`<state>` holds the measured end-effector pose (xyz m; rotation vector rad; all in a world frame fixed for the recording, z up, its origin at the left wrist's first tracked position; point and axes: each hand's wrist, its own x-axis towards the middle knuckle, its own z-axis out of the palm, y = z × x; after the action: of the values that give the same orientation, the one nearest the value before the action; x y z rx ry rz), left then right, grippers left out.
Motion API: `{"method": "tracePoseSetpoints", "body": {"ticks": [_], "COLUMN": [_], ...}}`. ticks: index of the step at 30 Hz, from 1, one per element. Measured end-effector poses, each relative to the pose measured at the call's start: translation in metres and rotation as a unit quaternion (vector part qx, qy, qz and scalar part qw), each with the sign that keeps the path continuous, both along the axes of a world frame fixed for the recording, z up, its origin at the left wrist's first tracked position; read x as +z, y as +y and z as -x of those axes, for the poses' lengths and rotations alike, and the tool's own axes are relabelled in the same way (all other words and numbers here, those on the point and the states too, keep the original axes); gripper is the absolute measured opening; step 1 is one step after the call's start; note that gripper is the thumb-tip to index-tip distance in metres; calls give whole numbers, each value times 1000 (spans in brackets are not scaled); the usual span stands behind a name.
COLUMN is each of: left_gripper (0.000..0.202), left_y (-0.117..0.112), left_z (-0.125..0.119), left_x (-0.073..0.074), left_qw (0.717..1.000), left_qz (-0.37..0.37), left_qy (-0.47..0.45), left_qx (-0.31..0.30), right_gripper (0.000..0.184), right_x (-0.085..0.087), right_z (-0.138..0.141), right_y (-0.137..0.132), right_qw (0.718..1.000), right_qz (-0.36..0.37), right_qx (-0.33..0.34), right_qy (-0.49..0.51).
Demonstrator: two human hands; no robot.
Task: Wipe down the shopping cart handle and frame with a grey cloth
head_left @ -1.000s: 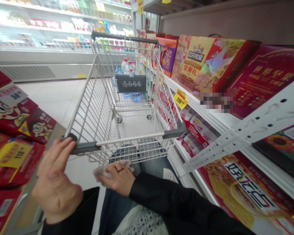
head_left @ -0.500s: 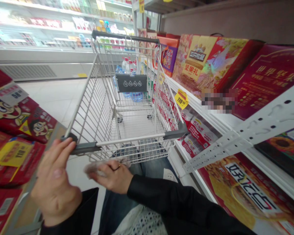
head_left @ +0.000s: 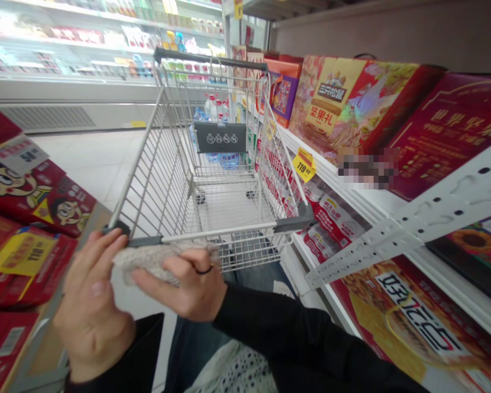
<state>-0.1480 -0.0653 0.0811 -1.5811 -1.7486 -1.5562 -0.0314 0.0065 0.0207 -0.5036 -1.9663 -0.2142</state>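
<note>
There are two hands and one shopping cart (head_left: pixel 196 164) in this view. The right hand (head_left: pixel 188 286) is half closed and has hold of one grey fuzzy cloth (head_left: pixel 155 263), which lies between both hands, just below the cart handle (head_left: pixel 216 230). The left hand (head_left: pixel 92 295) is open, and its fingertips touch the near left end of the handle. On the right shelf (head_left: pixel 352 192) are one yellow price tag (head_left: pixel 304 165) and several gift boxes (head_left: pixel 331 103).
</note>
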Motion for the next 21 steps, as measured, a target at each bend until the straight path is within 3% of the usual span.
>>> {"method": "tracePoseSetpoints", "body": {"ticks": [5, 7, 9, 14, 16, 18, 21], "left_gripper": [49, 49, 50, 50, 50, 51, 51], "left_y": [0, 0, 1, 1, 1, 2, 3], "left_z": [0, 1, 1, 2, 1, -1, -3], "left_x": [2, 2, 0, -3, -3, -1, 0], "left_qw": [1000, 1000, 1000, 1000, 1000, 1000, 1000], "left_qz": [9, 3, 2, 9, 7, 3, 2], "left_qy": [9, 13, 18, 15, 9, 13, 24], "left_qx": [-9, -11, -6, -3, 3, 13, 15], "right_gripper": [24, 22, 25, 49, 48, 44, 36], "right_x": [-77, -90, -80, -4, 10, 1, -45], "right_z": [3, 1, -3, -11, -10, -7, -5], "right_y": [6, 2, -6, -23, -17, -7, 6], "right_qw": [994, 992, 989, 997, 999, 999, 997], "right_qz": [-59, -48, -9, 47, 42, 31, -3], "right_qx": [30, 25, 15, -4, -8, -5, 16], "right_qy": [-91, -115, -145, -54, -25, -32, -77]}}
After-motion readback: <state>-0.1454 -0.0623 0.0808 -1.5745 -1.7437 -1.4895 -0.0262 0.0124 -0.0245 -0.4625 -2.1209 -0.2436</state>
